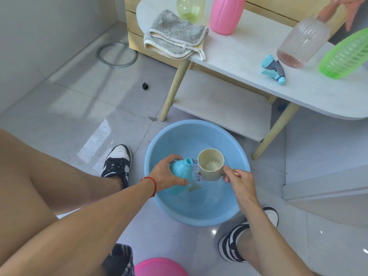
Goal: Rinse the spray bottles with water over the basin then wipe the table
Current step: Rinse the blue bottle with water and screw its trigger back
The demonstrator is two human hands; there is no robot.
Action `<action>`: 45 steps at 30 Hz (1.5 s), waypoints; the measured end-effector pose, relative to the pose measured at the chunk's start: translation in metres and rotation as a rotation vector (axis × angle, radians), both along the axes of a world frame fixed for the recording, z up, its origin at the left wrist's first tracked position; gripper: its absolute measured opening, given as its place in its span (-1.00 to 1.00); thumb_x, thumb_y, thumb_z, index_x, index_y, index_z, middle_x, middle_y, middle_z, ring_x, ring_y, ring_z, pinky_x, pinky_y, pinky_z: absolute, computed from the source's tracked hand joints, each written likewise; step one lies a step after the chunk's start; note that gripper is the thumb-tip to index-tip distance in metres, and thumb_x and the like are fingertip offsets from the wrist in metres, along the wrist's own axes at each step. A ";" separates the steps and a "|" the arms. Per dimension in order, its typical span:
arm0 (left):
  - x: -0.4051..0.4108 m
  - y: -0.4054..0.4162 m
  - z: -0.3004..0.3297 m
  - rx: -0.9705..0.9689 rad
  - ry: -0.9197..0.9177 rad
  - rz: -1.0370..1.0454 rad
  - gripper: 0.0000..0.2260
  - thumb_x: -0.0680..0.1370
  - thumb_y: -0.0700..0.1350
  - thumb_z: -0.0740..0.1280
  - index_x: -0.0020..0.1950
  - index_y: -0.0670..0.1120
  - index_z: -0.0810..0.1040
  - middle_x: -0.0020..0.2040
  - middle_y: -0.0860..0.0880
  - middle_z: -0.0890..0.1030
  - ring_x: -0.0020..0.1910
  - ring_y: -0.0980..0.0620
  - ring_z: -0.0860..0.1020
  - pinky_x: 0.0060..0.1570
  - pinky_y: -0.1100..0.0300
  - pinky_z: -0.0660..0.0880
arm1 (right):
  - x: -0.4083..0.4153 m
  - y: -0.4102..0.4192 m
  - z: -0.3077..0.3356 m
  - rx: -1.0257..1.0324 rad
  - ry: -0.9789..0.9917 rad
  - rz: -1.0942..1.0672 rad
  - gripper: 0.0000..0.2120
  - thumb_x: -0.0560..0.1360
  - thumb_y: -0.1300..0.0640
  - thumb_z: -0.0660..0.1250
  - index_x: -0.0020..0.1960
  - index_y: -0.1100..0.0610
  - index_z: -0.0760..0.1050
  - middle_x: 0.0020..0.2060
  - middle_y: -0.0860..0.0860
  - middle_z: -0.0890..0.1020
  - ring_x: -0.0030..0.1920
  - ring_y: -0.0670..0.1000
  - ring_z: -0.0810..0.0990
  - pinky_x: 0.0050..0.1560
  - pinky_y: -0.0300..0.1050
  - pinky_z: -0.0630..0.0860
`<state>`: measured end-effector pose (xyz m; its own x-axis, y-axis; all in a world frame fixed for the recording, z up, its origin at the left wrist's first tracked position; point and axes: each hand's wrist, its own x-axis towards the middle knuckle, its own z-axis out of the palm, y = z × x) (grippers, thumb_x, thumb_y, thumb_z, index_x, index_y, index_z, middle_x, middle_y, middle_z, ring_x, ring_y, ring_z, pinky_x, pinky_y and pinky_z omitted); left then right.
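My left hand (166,174) grips a light blue spray bottle (180,173) with its cap off, tilted over the blue basin (159,148) on the floor. My right hand (236,177) holds the handle of a cream cup (211,165) with water in it, right beside the bottle's open neck. The bottle's blue-and-grey spray head (273,69) lies on the white table (239,56). A grey folded cloth (175,34) rests on the table's left end.
On the table stand a yellow-green bottle (191,8), a pink bottle (227,14), a clear ribbed bottle (302,42) and a green one (346,54). A pink object (159,266) sits near my knees. My shoes flank the basin.
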<state>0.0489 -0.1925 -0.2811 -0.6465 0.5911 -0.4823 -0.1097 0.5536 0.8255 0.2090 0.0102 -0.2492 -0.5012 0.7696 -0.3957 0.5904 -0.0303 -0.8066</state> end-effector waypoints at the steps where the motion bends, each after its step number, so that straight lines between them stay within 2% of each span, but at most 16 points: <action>1: 0.000 0.001 0.000 -0.005 0.009 -0.006 -0.40 0.23 -0.05 0.66 0.18 0.23 0.51 0.14 0.13 0.53 0.03 0.02 0.61 -0.15 0.18 0.60 | 0.000 0.000 0.008 0.039 0.017 -0.006 -0.54 0.40 -0.04 0.46 -0.40 0.32 0.45 -0.37 0.26 0.56 -0.32 0.03 0.45 -0.21 -0.03 0.37; 3: 0.000 0.002 0.000 -0.018 0.027 -0.021 -0.39 0.20 -0.03 0.66 0.15 0.24 0.50 0.15 0.09 0.53 0.04 -0.01 0.60 -0.18 0.15 0.61 | -0.002 0.000 0.024 0.112 0.037 0.003 -0.53 0.43 0.08 0.46 -0.34 0.43 0.36 -0.43 0.24 0.44 -0.35 0.02 0.33 -0.34 -0.11 0.25; 5: 0.001 0.004 0.001 -0.037 0.042 -0.029 -0.37 0.12 0.05 0.63 0.11 0.30 0.47 0.15 0.07 0.53 0.08 -0.05 0.57 -0.17 0.07 0.65 | -0.005 0.000 0.039 0.192 0.041 0.029 -0.55 0.43 0.17 0.44 -0.34 0.45 0.28 -0.45 0.15 0.32 -0.36 0.03 0.23 -0.41 -0.11 0.15; 9: 0.004 0.007 0.001 -0.058 0.064 -0.034 -0.36 0.06 0.10 0.59 0.07 0.34 0.44 0.13 0.07 0.52 0.16 -0.11 0.51 -0.04 -0.08 0.66 | -0.007 -0.003 0.062 0.380 0.005 0.083 -0.56 0.36 0.08 0.39 -0.37 0.38 0.26 -0.44 0.13 0.22 -0.37 0.02 0.17 -0.39 -0.07 0.13; 15: 0.006 0.010 0.005 -0.052 0.073 -0.042 -0.36 0.05 0.12 0.59 0.07 0.34 0.43 0.13 0.08 0.52 0.18 -0.13 0.50 -0.01 -0.11 0.65 | -0.014 -0.012 0.074 0.505 0.000 0.113 -0.53 0.40 0.15 0.44 -0.40 0.28 0.18 -0.46 0.05 0.16 -0.39 -0.03 0.09 -0.47 -0.15 0.08; 18: 0.006 0.011 0.007 -0.048 0.077 -0.045 -0.35 0.05 0.14 0.58 0.08 0.34 0.43 0.13 0.07 0.51 0.18 -0.13 0.50 0.01 -0.11 0.65 | -0.017 -0.016 0.075 0.544 0.002 0.137 -0.52 0.40 0.14 0.45 -0.40 0.27 0.17 -0.46 0.05 0.15 -0.38 -0.03 0.08 -0.46 -0.14 0.09; 25: 0.006 0.011 0.006 -0.055 0.070 -0.049 -0.35 0.04 0.15 0.57 0.07 0.33 0.43 0.14 0.07 0.51 0.18 -0.14 0.50 0.01 -0.14 0.65 | -0.019 -0.021 0.070 0.707 -0.021 0.215 -0.54 0.41 0.15 0.45 -0.43 0.29 0.24 -0.52 0.19 0.25 -0.41 0.05 0.15 -0.45 0.03 0.29; 28: 0.006 0.011 0.006 -0.063 0.065 -0.052 -0.35 0.03 0.14 0.57 0.06 0.33 0.44 0.14 0.06 0.50 0.17 -0.14 0.51 -0.01 -0.17 0.65 | -0.020 -0.022 0.069 0.807 -0.019 0.277 -0.53 0.42 0.18 0.46 -0.47 0.22 0.21 -0.57 0.08 0.25 -0.42 0.08 0.23 -0.41 0.04 0.34; 31: 0.006 0.013 0.005 -0.067 0.058 -0.061 -0.35 0.03 0.14 0.57 0.07 0.34 0.43 0.14 0.06 0.50 0.18 -0.14 0.50 0.01 -0.16 0.65 | -0.018 -0.023 0.069 0.870 -0.024 0.316 -0.51 0.41 0.22 0.48 -0.49 0.17 0.20 -0.58 0.03 0.28 -0.41 0.11 0.31 -0.39 -0.05 0.26; 35: 0.006 0.013 0.003 -0.069 0.074 -0.069 -0.34 0.04 0.15 0.57 0.09 0.34 0.43 0.14 0.06 0.51 0.19 -0.14 0.50 0.08 -0.14 0.62 | -0.018 -0.023 0.069 0.910 -0.019 0.331 -0.47 0.38 0.26 0.50 -0.47 0.10 0.16 -0.55 -0.06 0.22 -0.40 0.10 0.30 -0.33 -0.12 0.17; 45: 0.006 0.012 0.000 -0.088 0.098 -0.103 -0.30 0.05 0.14 0.59 0.14 0.30 0.43 0.13 0.07 0.49 0.18 -0.14 0.50 0.10 -0.12 0.60 | -0.018 -0.021 0.072 1.007 0.069 0.358 -0.49 0.37 0.34 0.51 -0.43 0.05 0.19 -0.53 -0.04 0.32 -0.37 0.09 0.36 -0.30 -0.22 0.09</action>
<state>0.0550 -0.1801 -0.2807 -0.6313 0.6146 -0.4730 0.0298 0.6287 0.7771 0.1909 -0.0113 -0.1774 -0.7597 0.5299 0.3770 0.3853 0.8337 -0.3955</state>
